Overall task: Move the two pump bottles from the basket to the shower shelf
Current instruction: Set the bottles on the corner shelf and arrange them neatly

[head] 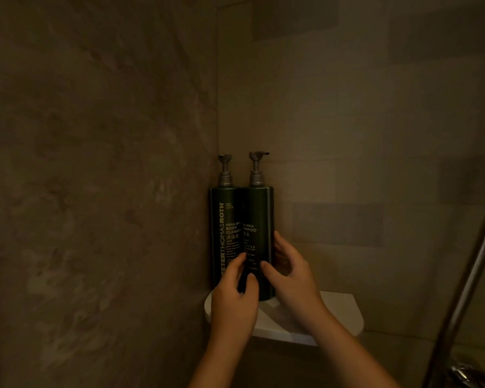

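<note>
Body cleanser bottle (224, 236), shampoo bottle (259, 219) upright, touching, on corner shelf (345, 312); left hand (233, 301), right hand (294, 278) both clasp shampoo bottle.

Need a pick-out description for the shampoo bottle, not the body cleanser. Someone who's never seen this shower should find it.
Find the white corner shelf where the two stone-tiled shower walls meet. Two dark green cylindrical pump bottles with grey pumps stand on it side by side. The shampoo bottle is the right one, with both hands at its lower half and its spout pointing right; the left-hand body cleanser bottle carries large vertical white lettering.
</note>
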A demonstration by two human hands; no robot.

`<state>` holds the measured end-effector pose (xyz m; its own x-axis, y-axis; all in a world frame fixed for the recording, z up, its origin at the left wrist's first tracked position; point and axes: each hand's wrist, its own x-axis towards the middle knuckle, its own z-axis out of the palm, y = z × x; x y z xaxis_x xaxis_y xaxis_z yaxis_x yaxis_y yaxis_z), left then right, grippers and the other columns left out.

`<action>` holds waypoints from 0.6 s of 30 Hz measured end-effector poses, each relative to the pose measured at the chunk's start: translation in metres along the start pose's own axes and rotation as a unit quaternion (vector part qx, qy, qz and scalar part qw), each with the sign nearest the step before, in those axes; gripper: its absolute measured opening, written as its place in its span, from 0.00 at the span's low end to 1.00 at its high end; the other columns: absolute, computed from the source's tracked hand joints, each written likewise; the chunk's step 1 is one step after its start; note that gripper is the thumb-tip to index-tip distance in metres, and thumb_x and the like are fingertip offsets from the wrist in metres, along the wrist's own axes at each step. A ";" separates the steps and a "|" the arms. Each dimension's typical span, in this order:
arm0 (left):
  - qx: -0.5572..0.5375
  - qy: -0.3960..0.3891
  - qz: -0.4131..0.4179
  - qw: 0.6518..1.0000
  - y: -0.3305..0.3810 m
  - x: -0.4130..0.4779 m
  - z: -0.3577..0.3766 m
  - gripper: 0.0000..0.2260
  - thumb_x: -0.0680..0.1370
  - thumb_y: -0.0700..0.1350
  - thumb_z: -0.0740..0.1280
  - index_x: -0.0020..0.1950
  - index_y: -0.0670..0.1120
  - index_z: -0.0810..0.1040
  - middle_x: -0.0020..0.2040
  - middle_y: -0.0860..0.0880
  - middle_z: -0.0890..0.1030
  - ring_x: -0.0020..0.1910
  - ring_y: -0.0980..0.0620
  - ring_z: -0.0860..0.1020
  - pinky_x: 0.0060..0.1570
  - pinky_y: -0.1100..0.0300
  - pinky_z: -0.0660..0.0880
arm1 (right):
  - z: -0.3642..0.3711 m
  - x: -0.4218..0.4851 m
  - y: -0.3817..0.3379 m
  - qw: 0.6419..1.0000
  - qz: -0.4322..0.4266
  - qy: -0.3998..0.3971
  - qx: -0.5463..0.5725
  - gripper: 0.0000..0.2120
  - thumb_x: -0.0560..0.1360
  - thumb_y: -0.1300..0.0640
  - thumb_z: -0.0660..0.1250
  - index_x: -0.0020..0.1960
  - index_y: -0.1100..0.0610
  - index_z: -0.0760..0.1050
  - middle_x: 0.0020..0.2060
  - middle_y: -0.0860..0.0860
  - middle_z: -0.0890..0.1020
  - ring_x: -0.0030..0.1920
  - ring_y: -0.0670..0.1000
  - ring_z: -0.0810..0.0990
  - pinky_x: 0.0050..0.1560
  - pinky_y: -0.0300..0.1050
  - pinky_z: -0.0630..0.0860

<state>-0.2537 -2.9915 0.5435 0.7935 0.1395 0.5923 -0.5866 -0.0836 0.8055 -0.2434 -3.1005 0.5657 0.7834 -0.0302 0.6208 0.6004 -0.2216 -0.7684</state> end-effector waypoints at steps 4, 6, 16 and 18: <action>0.006 -0.017 0.006 1.000 0.002 -0.003 0.000 0.19 0.76 0.37 0.61 0.63 0.53 0.69 0.59 0.55 0.72 0.61 0.57 0.70 0.56 0.64 0.68 | 0.000 -0.002 0.001 1.000 -0.002 -0.002 -0.004 0.30 0.72 0.60 0.67 0.70 0.48 0.60 0.64 0.52 0.71 0.62 0.47 0.71 0.63 0.51 0.71; 0.016 -0.022 0.008 1.000 0.003 -0.001 0.001 0.19 0.76 0.36 0.60 0.65 0.51 0.68 0.60 0.54 0.71 0.61 0.57 0.69 0.59 0.60 0.67 | 0.000 -0.004 0.001 1.000 -0.006 -0.005 -0.011 0.30 0.72 0.60 0.67 0.70 0.47 0.60 0.63 0.50 0.71 0.62 0.47 0.71 0.63 0.48 0.71; -0.008 -0.023 0.006 1.000 0.003 0.003 -0.002 0.20 0.75 0.33 0.58 0.58 0.58 0.68 0.50 0.66 0.70 0.51 0.71 0.69 0.44 0.78 0.67 | 0.004 -0.010 0.003 0.999 -0.035 0.008 -0.041 0.29 0.72 0.57 0.67 0.63 0.35 0.57 0.54 0.42 0.67 0.55 0.38 0.69 0.51 0.30 0.68; -0.014 -0.010 0.000 1.000 0.000 0.003 -0.002 0.19 0.76 0.33 0.58 0.63 0.51 0.69 0.52 0.62 0.72 0.53 0.66 0.71 0.42 0.79 0.68 | 0.004 -0.009 0.004 0.999 -0.030 0.010 -0.039 0.29 0.72 0.56 0.67 0.64 0.35 0.57 0.53 0.42 0.66 0.55 0.39 0.69 0.55 0.33 0.67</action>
<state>-0.2522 -2.9891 0.5454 0.7967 0.1198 0.5924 -0.5902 -0.0568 0.8053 -0.2479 -3.0972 0.5564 0.7418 -0.0343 0.6698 0.6318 -0.2992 -0.7151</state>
